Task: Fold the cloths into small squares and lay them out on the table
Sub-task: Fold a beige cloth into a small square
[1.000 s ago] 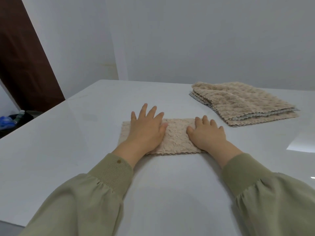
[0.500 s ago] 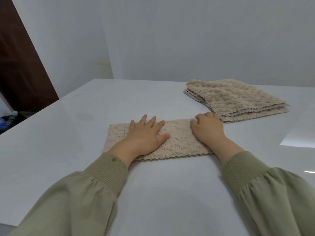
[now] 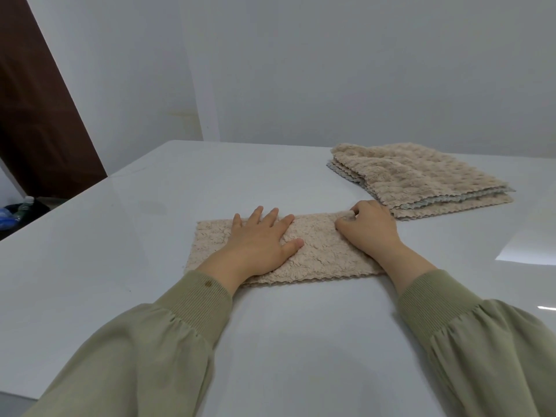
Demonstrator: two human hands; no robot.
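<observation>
A pale glossy table (image 3: 120,236) stands against a plain white wall, with a dark door (image 3: 36,115) at the far left.

The left hand (image 3: 258,239) lies flat with its fingers spread, pressing down on the left half of the cloth (image 3: 319,251). It has stayed so through the last second. The right hand (image 3: 371,228) has changed. A second ago it lay flat on the right half. Since then it has slid to the far right corner, and its fingers are now curled there, with thumb and forefinger pinching up a bit of the edge.

The cloth lies on the table in front of the person as a long strip, apparently folded once already. The smoothing seems done and the second fold is about to begin. The pinched end would probably go over toward the left hand to make the square.

A stack (image 3: 421,176) of more cloths waits just beyond the right hand, and no finished square is in view.
</observation>
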